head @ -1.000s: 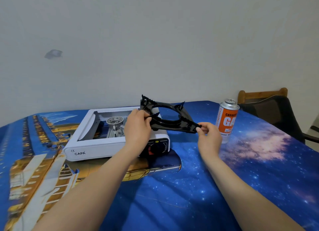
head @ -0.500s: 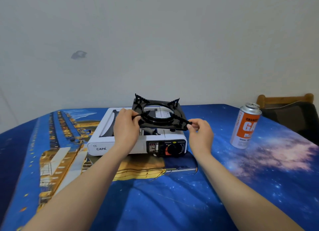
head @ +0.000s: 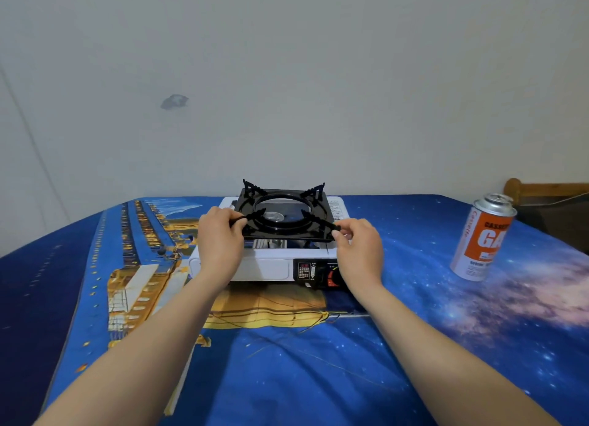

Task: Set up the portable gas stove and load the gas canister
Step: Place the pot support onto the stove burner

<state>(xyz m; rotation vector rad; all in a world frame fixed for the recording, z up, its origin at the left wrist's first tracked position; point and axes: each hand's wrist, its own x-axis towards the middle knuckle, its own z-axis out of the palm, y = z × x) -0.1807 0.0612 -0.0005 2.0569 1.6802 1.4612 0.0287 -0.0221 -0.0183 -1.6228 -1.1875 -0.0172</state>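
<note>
A white portable gas stove (head: 267, 268) sits mid-table, its black and red control knob (head: 333, 277) facing me. Just above the stove's top hovers the black pan support (head: 314, 223), held level with its prongs pointing up. My left hand (head: 220, 237) pinches its front left prong and my right hand (head: 358, 244) pinches its front right corner. Through the support's round hole I see the silver burner (head: 274, 216). An orange and white gas canister (head: 483, 237) stands upright on the table to the right, well apart from both hands.
The table wears a blue cloth (head: 287, 362) printed with a ship and a starry sky. A white wall (head: 287, 75) rises right behind the stove. A wooden chair back (head: 541, 189) shows at the far right, behind the canister.
Both hands have carried the pan support left and down, from tilted at the stove's right side to level over its middle. The view has panned, so the canister now appears farther right.
</note>
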